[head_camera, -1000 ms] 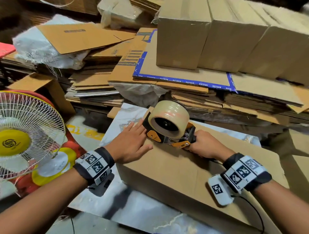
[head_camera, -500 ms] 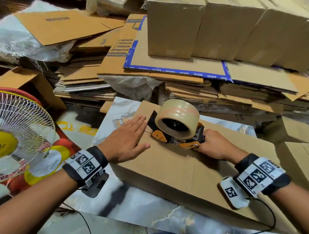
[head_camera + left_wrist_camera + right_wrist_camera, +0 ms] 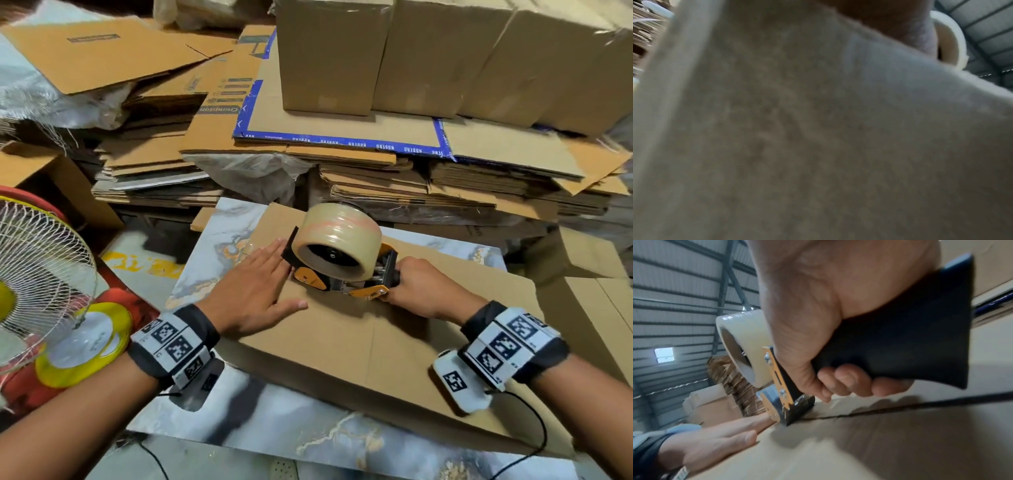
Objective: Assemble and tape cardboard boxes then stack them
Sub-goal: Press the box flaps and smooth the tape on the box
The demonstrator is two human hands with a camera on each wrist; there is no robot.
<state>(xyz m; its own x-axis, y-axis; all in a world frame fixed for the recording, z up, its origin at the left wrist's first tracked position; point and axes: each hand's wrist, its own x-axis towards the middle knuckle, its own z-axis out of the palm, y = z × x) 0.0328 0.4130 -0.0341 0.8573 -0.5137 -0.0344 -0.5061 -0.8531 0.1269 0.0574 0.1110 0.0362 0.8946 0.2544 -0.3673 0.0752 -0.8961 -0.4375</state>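
1. Since a second before, the tape gun (image 3: 342, 270) had slid a little along the box top toward the person, and the left hand (image 3: 255, 291) had stayed flat beside it.
2. The cardboard box (image 3: 359, 346) lay on a marble-look board (image 3: 212, 250), right in front of the person. A dark line, the gap between its two top flaps, ran along the top (image 3: 879, 408).
3. The tape gun sat on that line near the far end of the box. Its big clear tape roll (image 3: 337, 245) stood up on top of it.
4. The right hand (image 3: 416, 291) was wrapped tight around the black handle (image 3: 910, 344) of the tape gun.
5. The left hand lay open on the box with its fingers straight, pressing the flap down. Its fingertips were just beside the front of the tape gun.
6. The left wrist view was blurry and showed mostly cardboard.
7. Behind the box were piles of flat cardboard (image 3: 342, 154), and made-up boxes (image 3: 428, 58) stood on top of them.
8. A white fan (image 3: 37, 277) stood off to the left.
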